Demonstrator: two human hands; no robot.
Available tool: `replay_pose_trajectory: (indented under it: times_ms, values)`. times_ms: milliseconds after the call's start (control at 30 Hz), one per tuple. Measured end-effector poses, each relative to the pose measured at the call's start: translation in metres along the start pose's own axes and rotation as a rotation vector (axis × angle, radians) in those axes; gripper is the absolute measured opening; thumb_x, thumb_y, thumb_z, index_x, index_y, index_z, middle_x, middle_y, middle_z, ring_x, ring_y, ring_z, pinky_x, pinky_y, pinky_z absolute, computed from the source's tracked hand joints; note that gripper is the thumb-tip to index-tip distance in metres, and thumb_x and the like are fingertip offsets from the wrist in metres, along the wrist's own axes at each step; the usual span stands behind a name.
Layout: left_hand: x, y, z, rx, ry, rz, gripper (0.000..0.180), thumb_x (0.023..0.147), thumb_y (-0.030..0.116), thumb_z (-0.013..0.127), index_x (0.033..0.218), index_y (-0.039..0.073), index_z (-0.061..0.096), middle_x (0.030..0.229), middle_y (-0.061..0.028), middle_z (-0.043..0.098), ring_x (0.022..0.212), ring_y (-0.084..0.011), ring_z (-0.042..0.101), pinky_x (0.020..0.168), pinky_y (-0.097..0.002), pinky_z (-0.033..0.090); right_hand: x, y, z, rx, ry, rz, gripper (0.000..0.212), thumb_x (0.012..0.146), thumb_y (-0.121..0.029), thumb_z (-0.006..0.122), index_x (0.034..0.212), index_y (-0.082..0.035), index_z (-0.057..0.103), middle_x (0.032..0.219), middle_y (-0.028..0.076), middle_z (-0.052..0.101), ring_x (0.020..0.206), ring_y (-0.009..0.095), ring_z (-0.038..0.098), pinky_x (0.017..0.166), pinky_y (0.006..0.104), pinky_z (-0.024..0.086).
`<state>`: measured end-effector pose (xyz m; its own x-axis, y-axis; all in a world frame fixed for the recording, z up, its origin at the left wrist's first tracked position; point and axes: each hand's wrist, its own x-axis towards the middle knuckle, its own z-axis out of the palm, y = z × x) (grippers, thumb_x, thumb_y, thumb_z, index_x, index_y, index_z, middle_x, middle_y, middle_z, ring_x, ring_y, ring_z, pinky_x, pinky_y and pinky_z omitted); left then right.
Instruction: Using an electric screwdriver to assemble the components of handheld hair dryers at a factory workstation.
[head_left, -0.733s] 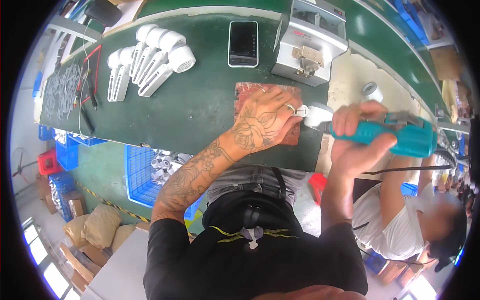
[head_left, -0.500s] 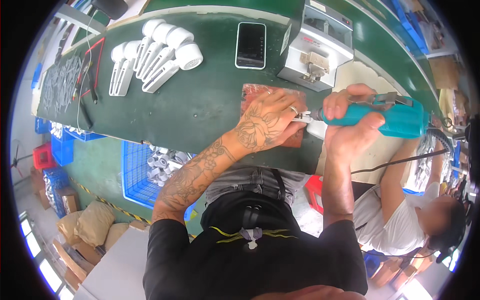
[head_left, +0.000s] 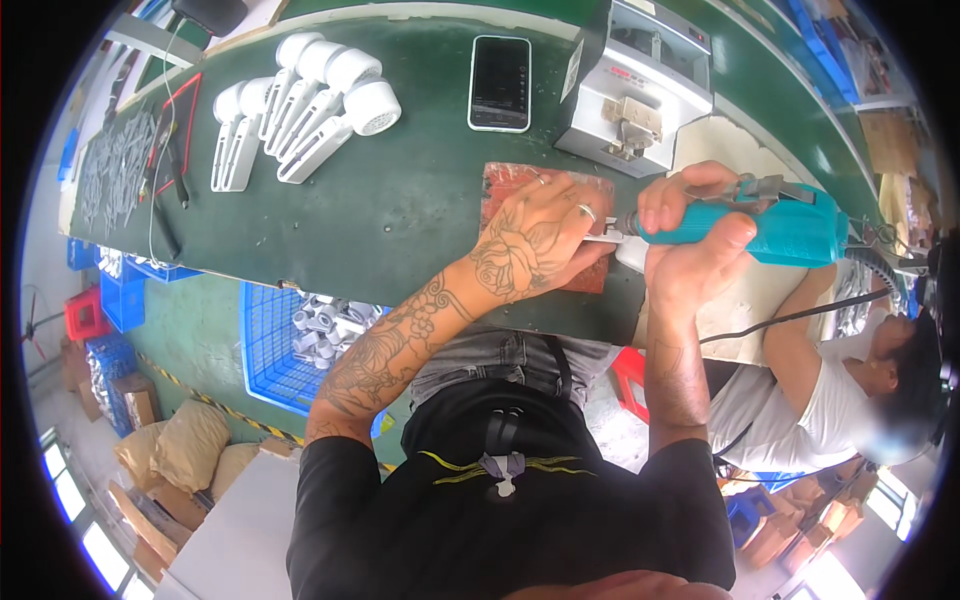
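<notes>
My left hand (head_left: 535,235) is closed on a white plastic part (head_left: 628,256) and presses it against a worn red board (head_left: 500,182) on the green bench. Most of that part is hidden under my fingers; its rounded white end sticks out to the right. In my right hand (head_left: 685,265) lies a teal electric screwdriver (head_left: 795,228), held level with its tip pointing left. The tip meets the part just beside my left fingers, and I cannot make out a screw there.
Several white round-headed handles (head_left: 320,120) lie at the back left, near grey strips (head_left: 110,170). A phone (head_left: 500,85) and a grey machine (head_left: 640,90) stand behind my hands. A blue basket (head_left: 262,350) of parts sits below the bench. Another person (head_left: 790,420) sits at right, beyond the screwdriver's black cord (head_left: 800,322).
The screwdriver and my right hand have shifted slightly left, with the tip closer to my left fingers. The person at right has moved their head and arm.
</notes>
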<state>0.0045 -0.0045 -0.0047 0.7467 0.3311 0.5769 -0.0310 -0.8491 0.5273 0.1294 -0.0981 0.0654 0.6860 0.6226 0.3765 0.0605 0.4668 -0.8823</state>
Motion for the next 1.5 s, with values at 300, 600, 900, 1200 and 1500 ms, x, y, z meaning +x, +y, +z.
replay_pose_trajectory:
  times_ms: [300, 600, 900, 1200, 1500]
  values:
    - [0.005, -0.001, -0.005, -0.131, -0.061, -0.028, 0.03, 0.077, 0.017, 0.082, 0.089, 0.008, 0.056, 0.101, -0.006, 0.067, 0.098, -0.0322, 0.066, 0.101, -0.0469, 0.051, 0.001, 0.002, -0.005, 0.004, -0.036, 0.01, 0.079, 0.088, -0.064, 0.072, 0.11, 0.01, 0.055, 0.067, 0.007, 0.056, 0.06, 0.019, 0.056, 0.058, 0.0336, 0.048]
    - [0.004, -0.009, -0.007, -0.161, -0.193, -0.008, 0.035, 0.085, 0.031, 0.078, 0.101, 0.005, 0.061, 0.117, -0.0131, 0.065, 0.117, -0.0376, 0.061, 0.103, -0.0482, 0.048, -0.002, 0.002, -0.003, 0.002, -0.046, -0.016, 0.076, 0.088, -0.062, 0.072, 0.11, 0.009, 0.057, 0.068, 0.007, 0.056, 0.061, 0.019, 0.057, 0.058, 0.0331, 0.048]
    - [0.009, -0.012, -0.013, -0.204, -0.199, 0.053, 0.029, 0.083, 0.025, 0.078, 0.094, 0.007, 0.059, 0.114, -0.0087, 0.066, 0.114, -0.0345, 0.061, 0.101, -0.0458, 0.048, -0.003, 0.003, -0.003, 0.004, -0.052, -0.013, 0.076, 0.089, -0.061, 0.071, 0.111, 0.01, 0.057, 0.068, 0.006, 0.055, 0.062, 0.018, 0.058, 0.058, 0.0322, 0.048]
    - [0.013, -0.011, -0.018, -0.237, -0.247, 0.036, 0.029, 0.084, 0.026, 0.077, 0.089, 0.008, 0.054, 0.114, -0.0052, 0.064, 0.114, -0.03, 0.06, 0.097, -0.0483, 0.048, -0.002, 0.002, -0.001, -0.011, -0.051, -0.023, 0.075, 0.09, -0.061, 0.071, 0.11, 0.009, 0.058, 0.067, 0.006, 0.056, 0.06, 0.017, 0.058, 0.056, 0.0306, 0.048]
    - [0.019, -0.013, -0.025, -0.252, -0.349, 0.014, 0.029, 0.085, 0.026, 0.077, 0.09, 0.01, 0.053, 0.116, -0.0036, 0.064, 0.113, -0.0293, 0.059, 0.097, -0.0462, 0.047, -0.003, 0.002, -0.003, 0.019, -0.051, 0.007, 0.075, 0.089, -0.062, 0.072, 0.109, 0.009, 0.057, 0.066, 0.005, 0.056, 0.059, 0.016, 0.058, 0.055, 0.0303, 0.048]
